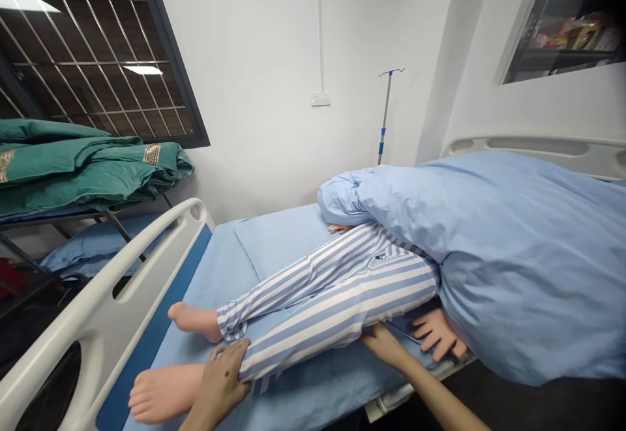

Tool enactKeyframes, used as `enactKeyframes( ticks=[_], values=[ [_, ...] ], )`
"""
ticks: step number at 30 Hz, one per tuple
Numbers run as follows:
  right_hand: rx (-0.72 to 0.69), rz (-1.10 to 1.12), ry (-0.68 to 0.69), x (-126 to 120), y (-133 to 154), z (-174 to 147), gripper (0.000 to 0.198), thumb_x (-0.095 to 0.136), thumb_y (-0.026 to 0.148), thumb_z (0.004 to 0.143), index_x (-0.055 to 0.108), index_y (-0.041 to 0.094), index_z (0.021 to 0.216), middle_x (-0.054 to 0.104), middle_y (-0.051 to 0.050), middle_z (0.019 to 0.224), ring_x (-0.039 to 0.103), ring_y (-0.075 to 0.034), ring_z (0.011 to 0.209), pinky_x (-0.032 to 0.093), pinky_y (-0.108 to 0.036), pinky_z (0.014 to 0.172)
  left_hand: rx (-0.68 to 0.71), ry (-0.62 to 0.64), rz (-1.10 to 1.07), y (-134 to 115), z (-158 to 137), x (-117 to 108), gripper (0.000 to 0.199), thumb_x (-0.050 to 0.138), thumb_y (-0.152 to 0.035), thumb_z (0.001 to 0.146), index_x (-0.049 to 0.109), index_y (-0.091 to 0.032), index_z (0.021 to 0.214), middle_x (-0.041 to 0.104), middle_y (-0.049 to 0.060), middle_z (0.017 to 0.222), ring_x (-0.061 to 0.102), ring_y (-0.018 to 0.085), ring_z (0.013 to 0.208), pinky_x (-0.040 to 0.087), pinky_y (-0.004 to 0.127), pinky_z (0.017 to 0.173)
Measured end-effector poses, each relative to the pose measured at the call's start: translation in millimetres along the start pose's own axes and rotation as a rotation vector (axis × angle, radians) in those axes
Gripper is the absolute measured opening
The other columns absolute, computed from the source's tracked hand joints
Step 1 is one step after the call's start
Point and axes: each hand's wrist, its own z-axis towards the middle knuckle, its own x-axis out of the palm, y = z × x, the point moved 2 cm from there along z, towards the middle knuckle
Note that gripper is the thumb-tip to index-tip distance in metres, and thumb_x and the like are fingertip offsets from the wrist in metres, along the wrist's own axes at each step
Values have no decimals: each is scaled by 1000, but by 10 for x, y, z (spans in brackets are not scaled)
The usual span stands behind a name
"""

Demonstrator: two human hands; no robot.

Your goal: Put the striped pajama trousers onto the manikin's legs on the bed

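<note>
A manikin in blue-and-white striped pajama trousers (337,300) lies on its back on the bed, legs stretched toward the footboard. My left hand (222,375) is wrapped around the near leg's lower end, fingers over the trouser cuff beside the bare near foot (166,388). Under that same leg, near the knee, my right hand (386,346) is tucked in from the front, its fingertips hidden beneath the cloth. The far foot (195,320) rests on the sheet. One manikin hand (440,334) lies palm down by the bed's near edge.
A blue quilt (513,242) covers the manikin's upper body and hangs over the near side. The bed has a white footboard (161,242) and a headboard (538,147). Behind stands an IV pole (386,118). Folded green bedding (88,163) is piled on the left.
</note>
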Motion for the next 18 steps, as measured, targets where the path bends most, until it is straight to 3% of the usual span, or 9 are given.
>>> enactKeyframes(
  ticks=[10, 18],
  values=[
    [54, -144, 14, 423, -495, 14, 51, 41, 32, 72, 50, 6, 114, 50, -16, 119, 40, -25, 116, 28, -36, 98, -70, 205, 131, 93, -173, 51, 56, 39, -14, 57, 49, -24, 112, 54, 3, 118, 46, 19, 109, 25, 38, 96],
    [86, -186, -39, 534, -580, 19, 43, 43, 31, 71, 57, 11, 106, 56, -12, 112, 44, -25, 111, 30, -35, 95, -89, 295, 199, 128, -195, 85, 58, 38, -14, 59, 49, -20, 116, 52, 6, 120, 44, 22, 110, 23, 39, 95]
  ],
)
